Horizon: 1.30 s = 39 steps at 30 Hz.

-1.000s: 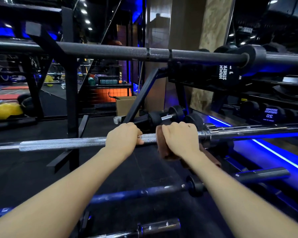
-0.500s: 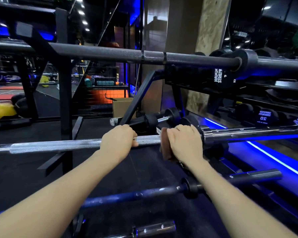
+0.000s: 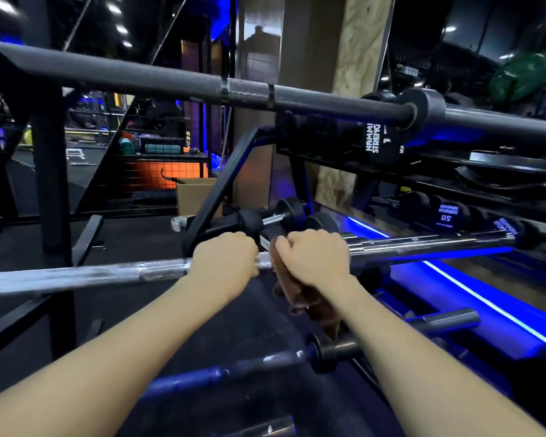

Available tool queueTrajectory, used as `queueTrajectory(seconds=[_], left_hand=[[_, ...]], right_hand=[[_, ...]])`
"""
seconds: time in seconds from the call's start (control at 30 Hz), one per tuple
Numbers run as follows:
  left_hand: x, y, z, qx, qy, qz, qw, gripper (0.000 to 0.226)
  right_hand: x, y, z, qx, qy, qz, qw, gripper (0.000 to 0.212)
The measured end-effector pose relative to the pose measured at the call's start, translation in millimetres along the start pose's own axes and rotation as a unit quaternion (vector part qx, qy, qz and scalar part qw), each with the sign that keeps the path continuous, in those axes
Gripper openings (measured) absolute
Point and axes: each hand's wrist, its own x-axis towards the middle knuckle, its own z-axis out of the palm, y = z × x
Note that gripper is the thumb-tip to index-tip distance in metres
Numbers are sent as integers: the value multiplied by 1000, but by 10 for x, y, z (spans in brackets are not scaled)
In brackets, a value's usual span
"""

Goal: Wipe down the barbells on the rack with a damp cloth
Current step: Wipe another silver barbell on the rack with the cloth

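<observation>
A silver barbell (image 3: 101,274) lies across the rack at mid height, its knurled shaft running left and its chrome sleeve running right. My left hand (image 3: 223,263) is closed around the shaft. Just to its right, my right hand (image 3: 316,258) presses a brown cloth (image 3: 300,298) around the bar near the collar, with the cloth's loose end hanging below. A black barbell (image 3: 177,80) rests higher up. A blue-tinted barbell (image 3: 221,372) sits lower, and another bar's end (image 3: 265,430) shows at the bottom edge.
Black rack uprights (image 3: 49,184) stand at left. A diagonal brace (image 3: 221,190) rises behind my hands. Dumbbells (image 3: 445,216) fill shelves at right above a blue light strip (image 3: 486,304). A cardboard box (image 3: 193,193) sits on the dark floor.
My right hand and the cloth slid right along the silver bar toward the collar. My left hand kept its grip. My view shifted left and closer.
</observation>
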Motion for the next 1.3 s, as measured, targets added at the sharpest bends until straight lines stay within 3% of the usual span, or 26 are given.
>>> queueTrajectory(seconds=[0.07,0.1,0.17,0.3,0.47,0.53,0.6,0.67,0.73,0.8,0.93,0.97,1.03,1.07,1.13,1.2,1.3], left_hand=[[5,-3,-22,-16,-7,-5,1000,19],[3,-7,-33,-22,-12,-9,1000,23],[7,-12,-48,-35,-26,-13,999,29],[-21,6,-84,-46,-34,-14,998,21],[-34,37,-28,-12,-7,6,1000,18],[-12,16,-14,-15,-2,1,1000,20],[-7,9,-9,-30,-10,-7,999,25],[-6,8,-20,-40,-14,-14,999,29],[-5,6,-42,-46,-26,-22,998,34],[5,-5,-58,-49,-28,-28,998,33],[-1,9,-44,-30,-15,-18,999,26],[0,14,-41,-25,-11,-14,1000,27],[7,5,-25,-21,-8,-11,1000,29],[9,-3,-19,-19,-11,-10,1000,31],[3,-16,-28,-31,-20,-11,999,28],[2,-27,-48,-45,-28,-13,998,17],[-6,-31,-65,-53,-28,-20,998,13]], right_hand=[[167,-1,-88,48,-85,23,995,46],[171,0,-102,47,-86,17,995,44],[18,20,-21,4,6,-50,999,35],[-458,171,318,121,139,-53,981,36],[-323,150,301,91,180,-16,979,34],[-163,84,134,26,130,-18,991,38],[1,6,-45,-1,-8,-28,1000,39],[101,17,-51,33,-24,-13,999,42],[-76,44,8,-6,33,-57,998,44],[-345,107,207,74,133,-51,987,38],[-363,124,337,96,161,-15,982,40],[-268,99,287,75,157,-8,985,39],[-62,9,36,32,40,2,999,38],[43,-16,-70,38,-28,13,999,37],[160,13,-65,70,-75,54,993,41],[-33,42,0,0,4,6,1000,50],[-397,113,291,64,121,-30,990,45]])
